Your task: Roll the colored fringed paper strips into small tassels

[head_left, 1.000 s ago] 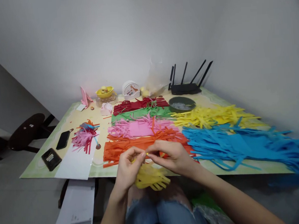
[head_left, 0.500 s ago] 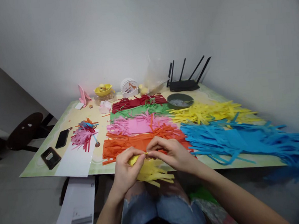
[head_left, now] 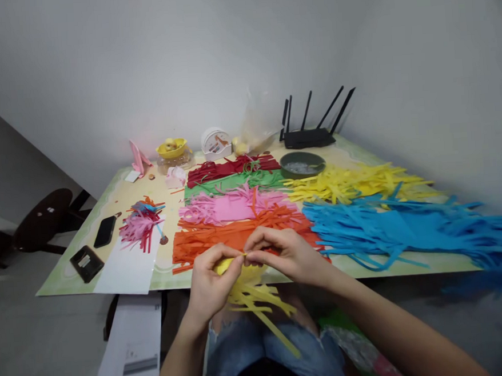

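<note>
Both my hands meet just in front of the table's near edge, above my lap. My left hand (head_left: pixel 212 282) is closed around a rolled yellow fringed paper piece (head_left: pixel 252 299), whose loose strips hang down over my jeans. My right hand (head_left: pixel 285 254) pinches the top of the same yellow piece, fingertips touching those of the left. Right behind the hands lies a pile of orange paper strips (head_left: pixel 220 240) on the table (head_left: pixel 118 200).
Piles of fringed paper cover the table: pink (head_left: pixel 233 205), green (head_left: pixel 233 183), red (head_left: pixel 228 168), yellow (head_left: pixel 354 182), blue (head_left: pixel 409 231). A green bowl (head_left: pixel 303 164), router (head_left: pixel 311 135), phone (head_left: pixel 105 231), black case (head_left: pixel 86 263), small mixed bundle (head_left: pixel 140 223) and white sheet (head_left: pixel 130 268) also lie there. A chair (head_left: pixel 42 220) stands at left.
The yellow piece's strips have dropped and spread further down over my lap. Both hands stayed together, shifting slightly up in view.
</note>
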The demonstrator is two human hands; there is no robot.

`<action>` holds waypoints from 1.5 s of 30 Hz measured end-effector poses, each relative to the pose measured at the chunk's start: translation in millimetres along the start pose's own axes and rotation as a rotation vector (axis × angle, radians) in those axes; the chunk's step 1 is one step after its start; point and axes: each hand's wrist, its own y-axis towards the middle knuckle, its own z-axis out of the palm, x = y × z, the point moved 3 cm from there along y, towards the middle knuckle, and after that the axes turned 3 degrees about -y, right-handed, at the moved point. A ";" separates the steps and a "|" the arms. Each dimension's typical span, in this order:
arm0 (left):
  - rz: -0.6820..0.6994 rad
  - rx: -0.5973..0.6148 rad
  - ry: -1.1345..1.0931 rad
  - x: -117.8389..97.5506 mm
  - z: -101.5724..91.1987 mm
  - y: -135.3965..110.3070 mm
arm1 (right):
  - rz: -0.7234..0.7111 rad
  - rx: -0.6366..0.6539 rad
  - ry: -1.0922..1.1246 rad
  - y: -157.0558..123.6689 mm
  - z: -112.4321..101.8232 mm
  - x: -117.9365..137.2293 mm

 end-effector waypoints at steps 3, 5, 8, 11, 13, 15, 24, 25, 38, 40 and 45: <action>0.081 -0.018 0.137 -1.9 2.5 -2.0 | -0.078 -0.023 -0.129 -0.6 -0.1 2.4; 0.133 -0.053 0.193 -2.5 5.6 -4.6 | -0.110 -0.066 -0.182 -1.6 0.2 2.6; 0.138 -0.114 0.145 -1.2 9.5 -7.0 | -0.078 -0.121 -0.166 -3.2 1.6 0.1; 0.069 -0.152 0.048 2.2 11.1 -5.8 | -0.016 -0.120 -0.025 -4.5 4.9 -2.6; 0.046 -0.142 0.013 4.3 12.2 -4.5 | 0.027 -0.136 0.070 -5.2 7.2 -3.4; 0.070 -0.124 0.020 5.6 13.5 -4.7 | 0.072 -0.158 0.139 -5.8 9.7 -4.3; -0.032 -0.075 -0.090 8.2 15.2 -8.7 | 0.105 -0.221 0.267 -6.4 13.2 -10.8; -0.066 -0.082 -0.152 8.4 14.7 -8.5 | 0.102 -0.210 0.294 -5.6 13.7 -10.3; 0.158 -0.231 -0.072 15.2 13.7 -15.3 | 0.244 -0.130 0.207 -3.4 5.7 -8.5; 0.265 -0.218 0.037 16.6 13.1 -16.9 | 0.257 -0.115 0.153 -3.2 4.4 -6.7; 0.322 -0.167 0.240 16.4 9.6 -15.5 | 0.293 -0.050 0.151 -0.4 5.3 -5.0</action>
